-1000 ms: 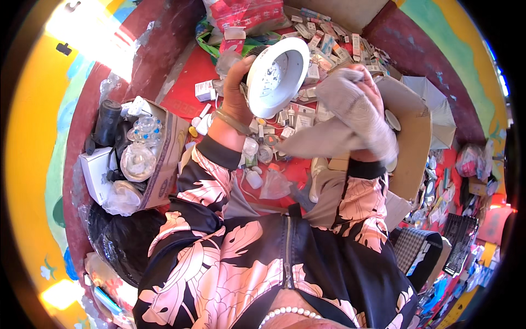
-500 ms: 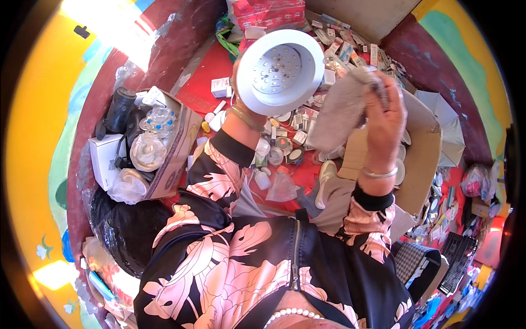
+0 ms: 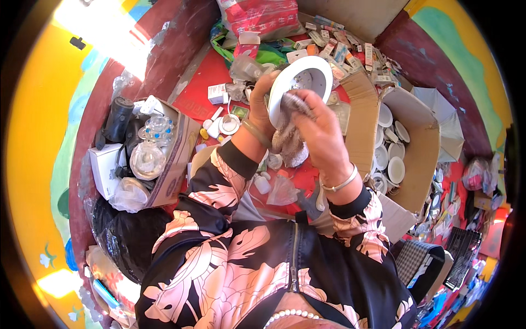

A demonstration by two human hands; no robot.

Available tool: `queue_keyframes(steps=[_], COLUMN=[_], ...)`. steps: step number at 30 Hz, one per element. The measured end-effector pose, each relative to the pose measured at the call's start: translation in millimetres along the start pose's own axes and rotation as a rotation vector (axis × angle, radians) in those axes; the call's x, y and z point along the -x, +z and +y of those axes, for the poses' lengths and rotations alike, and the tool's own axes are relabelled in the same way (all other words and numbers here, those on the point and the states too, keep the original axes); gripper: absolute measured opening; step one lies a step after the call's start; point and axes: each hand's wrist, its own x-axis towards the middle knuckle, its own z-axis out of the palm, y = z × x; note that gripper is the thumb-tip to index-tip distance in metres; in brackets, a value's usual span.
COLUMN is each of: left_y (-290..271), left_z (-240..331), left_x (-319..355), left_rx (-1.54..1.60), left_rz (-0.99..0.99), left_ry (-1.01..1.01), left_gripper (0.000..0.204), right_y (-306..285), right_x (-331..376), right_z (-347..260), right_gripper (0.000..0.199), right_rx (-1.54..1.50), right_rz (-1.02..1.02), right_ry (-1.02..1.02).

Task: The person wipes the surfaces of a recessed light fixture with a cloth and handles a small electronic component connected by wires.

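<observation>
A round white downlight (image 3: 319,64) with small LEDs inside its recess is tilted in front of me. My left hand (image 3: 262,104) grips it from behind, at its left side, and most of those fingers are hidden. Pinched in my right hand (image 3: 319,123) is a grey-brown cloth (image 3: 289,140). The cloth lies against the near part of the light's rim and hangs down below it. To the right, an open cardboard box (image 3: 419,175) holds several similar round white lights (image 3: 396,170).
A carton (image 3: 174,159) of lamps, cables and glass pieces stands at left, above a black plastic bag (image 3: 126,236). Small boxes (image 3: 339,52) are heaped at the far side, beside a red package (image 3: 260,16). Loose white parts lie on the red floor covering (image 3: 192,93).
My right hand has brought the cloth leftward onto the light's rim. The light has turned from facing me to a slant toward the right and moved slightly down. More of the cardboard box shows.
</observation>
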Motion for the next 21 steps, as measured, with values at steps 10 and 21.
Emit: queue_keyframes(steps=[10, 21], left_y=[10, 14], left_z=[-7, -8], left_x=[-10, -8], left_rx=[-0.269, -0.213], left_rz=[-0.154, -0.127], left_ry=[0.021, 0.046], left_gripper=[0.046, 0.051], right_y=[-28, -54], right_x=[-9, -20], right_z=[-4, -4], right_gripper=[0.027, 0.023], right_rx=[-1.116, -1.027], right_rz=[0.392, 0.453], right_ry=[0.223, 0.39])
